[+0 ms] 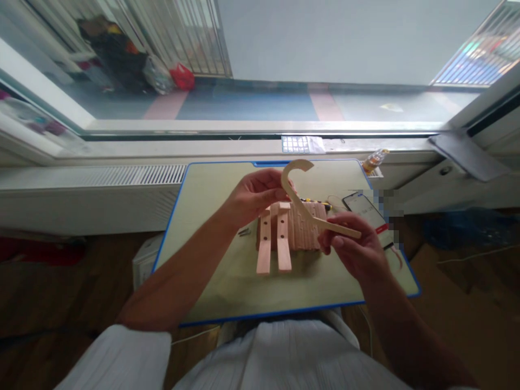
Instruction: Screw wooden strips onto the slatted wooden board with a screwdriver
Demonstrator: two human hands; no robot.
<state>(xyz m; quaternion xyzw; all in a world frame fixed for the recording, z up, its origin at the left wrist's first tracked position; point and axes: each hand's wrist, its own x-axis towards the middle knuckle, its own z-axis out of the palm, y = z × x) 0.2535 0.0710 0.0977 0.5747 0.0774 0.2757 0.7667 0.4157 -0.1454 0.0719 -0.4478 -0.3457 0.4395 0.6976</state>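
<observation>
Left hand (252, 197) curled, fingertips pinched on hooked wooden piece (311, 213) just below curve; right hand (357, 252) closed in pinch on straight end; piece held tilted above wooden assembly (300, 233); two slats (264, 249) angled toward person; assembly set on blue-rimmed table (203, 189); phone (363, 211) laid at right; screws (244, 232) seen at left.

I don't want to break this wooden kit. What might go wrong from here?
The thin hooked wooden strip is gripped by the left hand and right hand; bending it might snap it. The phone lies near the table edge on the right, close to the right hand, and might get knocked off. The small dark pieces beside the wooden assembly might get lost.
</observation>
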